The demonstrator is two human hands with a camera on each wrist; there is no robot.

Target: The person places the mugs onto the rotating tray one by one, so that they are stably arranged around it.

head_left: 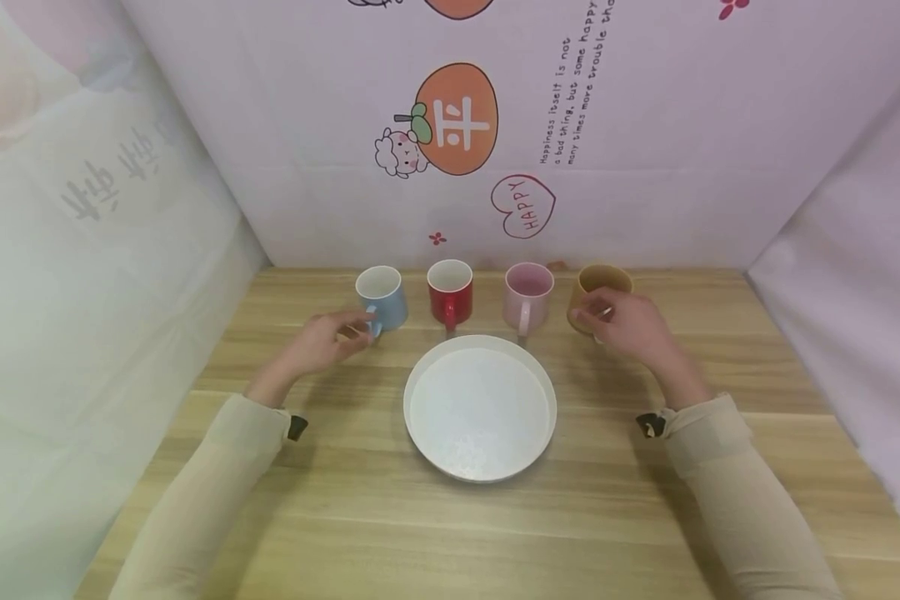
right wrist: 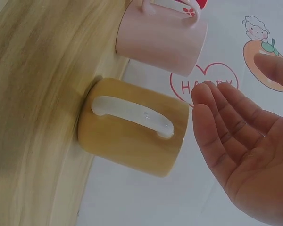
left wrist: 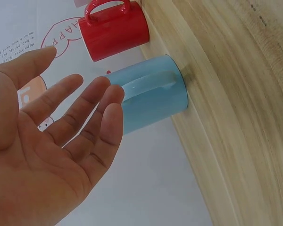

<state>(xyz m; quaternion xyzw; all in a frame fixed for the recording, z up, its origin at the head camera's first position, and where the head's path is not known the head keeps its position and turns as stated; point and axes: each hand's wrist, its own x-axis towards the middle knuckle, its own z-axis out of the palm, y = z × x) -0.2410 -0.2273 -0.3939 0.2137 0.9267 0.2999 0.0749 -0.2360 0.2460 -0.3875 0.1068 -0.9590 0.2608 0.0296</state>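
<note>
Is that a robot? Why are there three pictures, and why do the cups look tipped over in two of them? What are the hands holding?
No robot here, just a person's two bare hands. The wide picture comes from a camera on the person's head, looking forward and down. The other two come from cameras on the wrists. Those see things sideways, so the cups look tipped, but they are standing upright.

On the wooden table are a blue mug, a red mug, a pink mug and a mustard mug with a white handle. In front sits a round white tray.

The left hand is by the blue mug and the right hand by the mustard one. Neither seems to be holding anything; I can't tell if they're touching.
</note>
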